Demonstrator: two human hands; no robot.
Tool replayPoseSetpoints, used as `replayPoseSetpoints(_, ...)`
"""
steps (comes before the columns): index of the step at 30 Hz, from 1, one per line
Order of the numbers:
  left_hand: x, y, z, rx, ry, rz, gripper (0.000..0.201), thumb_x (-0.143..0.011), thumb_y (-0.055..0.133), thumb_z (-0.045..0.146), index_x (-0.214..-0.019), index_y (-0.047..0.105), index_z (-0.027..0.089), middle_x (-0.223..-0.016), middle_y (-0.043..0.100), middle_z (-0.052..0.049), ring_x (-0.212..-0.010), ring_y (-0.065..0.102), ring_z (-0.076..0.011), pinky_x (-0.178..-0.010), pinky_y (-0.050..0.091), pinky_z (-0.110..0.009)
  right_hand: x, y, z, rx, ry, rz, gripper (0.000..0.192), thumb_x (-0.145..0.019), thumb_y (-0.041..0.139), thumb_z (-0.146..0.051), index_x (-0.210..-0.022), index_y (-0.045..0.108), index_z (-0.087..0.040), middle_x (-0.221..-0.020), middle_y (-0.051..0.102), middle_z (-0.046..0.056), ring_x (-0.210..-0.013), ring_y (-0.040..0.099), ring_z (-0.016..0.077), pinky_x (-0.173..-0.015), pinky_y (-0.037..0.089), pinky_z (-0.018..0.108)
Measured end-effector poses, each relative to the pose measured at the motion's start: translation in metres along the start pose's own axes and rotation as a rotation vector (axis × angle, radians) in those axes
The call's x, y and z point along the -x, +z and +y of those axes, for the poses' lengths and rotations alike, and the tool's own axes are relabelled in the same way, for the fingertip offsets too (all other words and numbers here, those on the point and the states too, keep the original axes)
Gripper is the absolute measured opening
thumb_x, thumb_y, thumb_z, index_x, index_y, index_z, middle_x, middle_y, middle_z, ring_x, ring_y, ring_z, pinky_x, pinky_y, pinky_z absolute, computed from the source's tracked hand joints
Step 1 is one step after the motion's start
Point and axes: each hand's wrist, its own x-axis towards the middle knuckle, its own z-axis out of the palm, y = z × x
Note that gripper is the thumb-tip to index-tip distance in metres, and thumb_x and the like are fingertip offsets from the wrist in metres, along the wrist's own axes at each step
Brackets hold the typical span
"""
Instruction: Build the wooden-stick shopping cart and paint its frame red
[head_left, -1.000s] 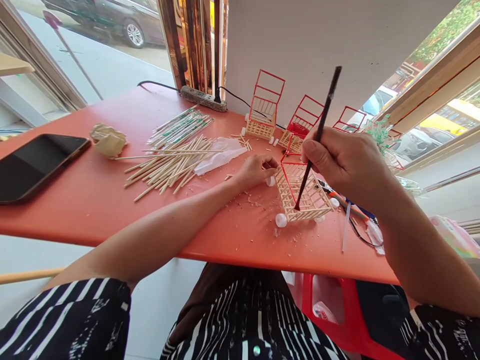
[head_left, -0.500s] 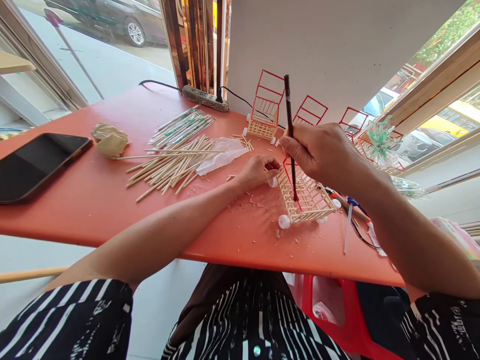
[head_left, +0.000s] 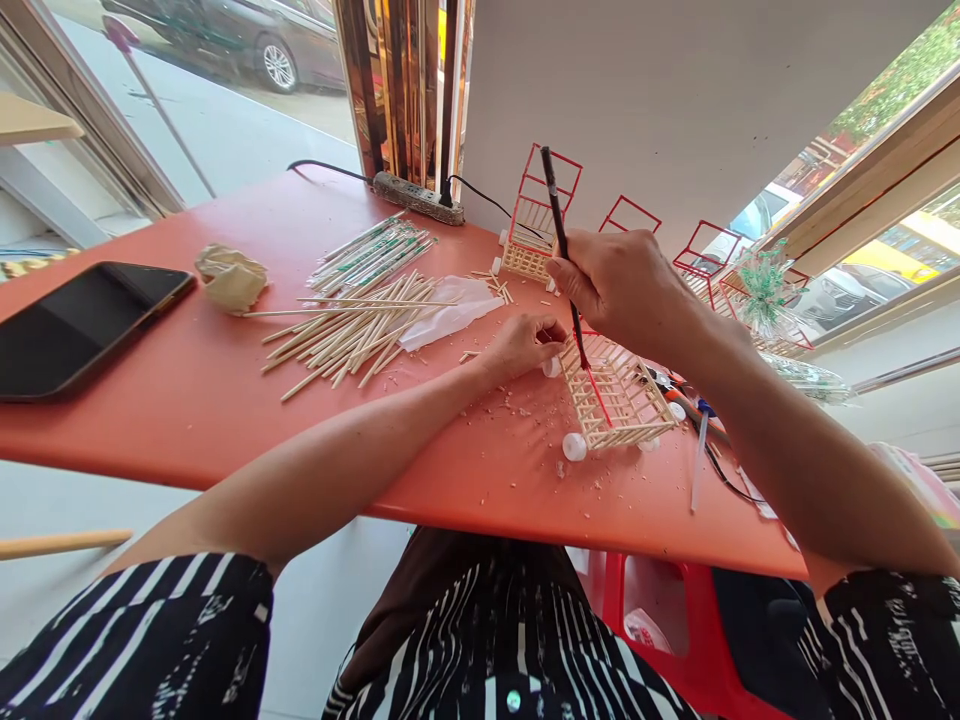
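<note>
My right hand (head_left: 626, 285) is closed round a dark paintbrush (head_left: 556, 200), held steeply upright. Its red-wet tip touches a bar on the left side of a small cart model (head_left: 630, 395) built from thin wooden sticks. Along that bar runs fresh red paint, while most of the other sticks are bare wood. White round wheels (head_left: 574, 447) sit at the model's corners. My left hand (head_left: 525, 345) pinches the model's far left corner, its fingertips partly hidden there.
Loose wooden sticks (head_left: 345, 335) and wrapped sticks (head_left: 375, 255) lie left, near a crumpled cloth (head_left: 231, 278) and a phone (head_left: 90, 325). Behind stand red-framed models (head_left: 551, 185) and a power strip (head_left: 416, 197). Pliers, a blue-handled tool (head_left: 701, 450) and a green tinsel bunch (head_left: 765, 285) are right.
The brush tip has moved up the bar, away from me, leaving a longer red stroke visible. My left hand stays at the corner. The whole view has shifted slightly.
</note>
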Motion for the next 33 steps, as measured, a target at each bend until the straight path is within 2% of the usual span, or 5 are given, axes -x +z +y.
replayPoseSetpoints(13, 0.002, -0.001, 0.003, -0.004, -0.02, -0.016, 0.006, -0.078, 0.068, 0.018, -0.081, 0.073, 0.017, -0.082, 0.077, -0.002, -0.075, 0.067, -0.0152, -0.074, 0.051, -0.027, -0.007, 0.003, 0.015, 0.033, -0.003, 0.069, 0.038, -0.1, 0.059, -0.061, -0.089, 0.059, -0.026, -0.077, 0.067, 0.008, -0.081, 0.066, 0.0242, -0.076, 0.05, 0.036)
replayPoseSetpoints(19, 0.003, -0.001, 0.005, -0.02, -0.068, -0.01, 0.006, -0.078, 0.069, 0.017, -0.082, 0.073, 0.016, -0.08, 0.076, -0.001, -0.073, 0.065, -0.0137, -0.073, 0.051, -0.025, -0.002, 0.001, 0.017, 0.078, 0.001, 0.177, 0.038, -0.105, 0.05, -0.061, -0.09, 0.06, -0.027, -0.078, 0.067, 0.005, -0.079, 0.066, 0.0212, -0.078, 0.053, 0.035)
replayPoseSetpoints(23, 0.004, 0.0, 0.004, -0.008, -0.059, -0.008, 0.005, -0.078, 0.069, 0.014, -0.081, 0.072, 0.016, -0.079, 0.075, 0.0, -0.072, 0.064, -0.0124, -0.074, 0.05, -0.025, 0.016, -0.008, 0.019, 0.023, 0.036, 0.315, 0.037, -0.106, 0.05, -0.059, -0.089, 0.06, -0.028, -0.071, 0.063, 0.003, -0.074, 0.064, 0.0194, -0.073, 0.053, 0.033)
replayPoseSetpoints(27, 0.003, 0.0, 0.003, -0.015, -0.064, -0.002, 0.004, -0.077, 0.071, 0.014, -0.08, 0.072, 0.016, -0.079, 0.075, 0.001, -0.071, 0.064, -0.0116, -0.074, 0.049, -0.024, 0.047, -0.012, 0.023, -0.073, 0.161, 0.464, 0.036, -0.108, 0.05, -0.051, -0.087, 0.062, -0.026, -0.066, 0.061, 0.0, -0.062, 0.061, 0.0151, -0.063, 0.049, 0.032)
replayPoseSetpoints(33, 0.002, 0.001, 0.0, -0.026, -0.079, 0.018, 0.005, -0.076, 0.073, 0.021, -0.079, 0.073, 0.017, -0.076, 0.075, 0.001, -0.068, 0.063, -0.0121, -0.071, 0.049, -0.025, 0.079, 0.003, 0.036, -0.308, 0.24, 0.601, 0.037, -0.106, 0.056, -0.054, -0.086, 0.063, -0.023, -0.069, 0.062, -0.002, -0.058, 0.063, 0.0114, -0.056, 0.048, 0.028)
